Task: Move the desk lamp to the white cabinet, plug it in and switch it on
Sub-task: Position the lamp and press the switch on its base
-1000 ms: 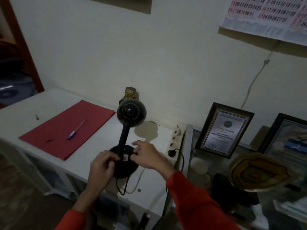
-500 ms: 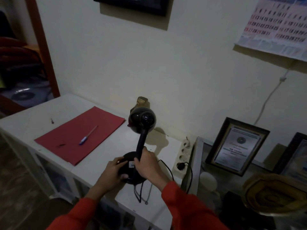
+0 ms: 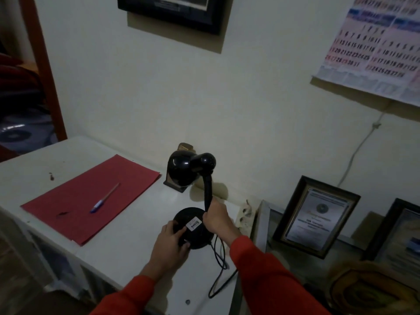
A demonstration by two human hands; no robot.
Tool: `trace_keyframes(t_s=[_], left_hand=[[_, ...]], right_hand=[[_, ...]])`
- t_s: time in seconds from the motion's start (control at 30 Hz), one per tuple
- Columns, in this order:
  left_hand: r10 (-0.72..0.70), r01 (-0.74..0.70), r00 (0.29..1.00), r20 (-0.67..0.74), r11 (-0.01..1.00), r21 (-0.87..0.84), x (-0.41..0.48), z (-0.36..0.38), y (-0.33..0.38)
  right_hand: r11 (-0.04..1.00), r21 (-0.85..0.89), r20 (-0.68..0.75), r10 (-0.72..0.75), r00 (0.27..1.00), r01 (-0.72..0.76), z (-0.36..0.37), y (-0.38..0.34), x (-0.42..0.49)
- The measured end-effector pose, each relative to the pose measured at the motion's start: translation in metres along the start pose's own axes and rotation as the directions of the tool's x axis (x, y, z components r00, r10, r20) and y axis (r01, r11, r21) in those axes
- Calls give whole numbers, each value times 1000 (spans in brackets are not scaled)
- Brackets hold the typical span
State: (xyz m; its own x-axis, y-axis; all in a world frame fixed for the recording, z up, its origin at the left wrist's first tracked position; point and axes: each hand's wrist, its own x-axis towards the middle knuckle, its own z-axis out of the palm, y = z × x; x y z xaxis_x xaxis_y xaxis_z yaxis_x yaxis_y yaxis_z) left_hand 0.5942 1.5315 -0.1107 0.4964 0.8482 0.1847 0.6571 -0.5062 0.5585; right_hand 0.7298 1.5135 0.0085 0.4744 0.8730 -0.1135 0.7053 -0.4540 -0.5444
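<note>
A black desk lamp (image 3: pixel 191 169) stands on the white cabinet (image 3: pixel 127 237), its round base (image 3: pixel 192 218) bearing a white label. The shade points left and shows no light. My right hand (image 3: pixel 217 218) is closed around the lower part of the lamp's neck. My left hand (image 3: pixel 171 241) rests on the front left of the base, fingers pressed on it. The lamp's black cord (image 3: pixel 219 267) loops off the base toward the cabinet's right edge. A white power strip (image 3: pixel 244 215) lies against the wall behind my right hand; the plug is hidden.
A red folder (image 3: pixel 91 196) with a blue pen (image 3: pixel 103 198) lies left of the lamp. A small gold and brown object (image 3: pixel 179 185) stands behind the shade. Framed certificates (image 3: pixel 316 217) lean on a glass-topped case at right. A calendar (image 3: pixel 372 46) hangs above.
The lamp's shade has swung from facing me to pointing left. My right hand has closed on the neck and my left hand has settled onto the base. My view has moved closer.
</note>
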Motion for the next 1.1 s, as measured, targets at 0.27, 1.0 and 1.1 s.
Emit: trace_keyframes(t_s=[0.27,1.0,1.1], left_hand=[[-7,7,1000,2,1000,-9,18,7,0],[140,-172,983,121,929,327,78,16,2],[137,-169,979,148,958,231,82,16,-5]], right_hand=[[1000,2,-4,13,1000,-13,-3,-2,31],[999,13,-22,-50,999,50,-11,6,109],[998,-18,-12,-57,998,56,-9,11,117]])
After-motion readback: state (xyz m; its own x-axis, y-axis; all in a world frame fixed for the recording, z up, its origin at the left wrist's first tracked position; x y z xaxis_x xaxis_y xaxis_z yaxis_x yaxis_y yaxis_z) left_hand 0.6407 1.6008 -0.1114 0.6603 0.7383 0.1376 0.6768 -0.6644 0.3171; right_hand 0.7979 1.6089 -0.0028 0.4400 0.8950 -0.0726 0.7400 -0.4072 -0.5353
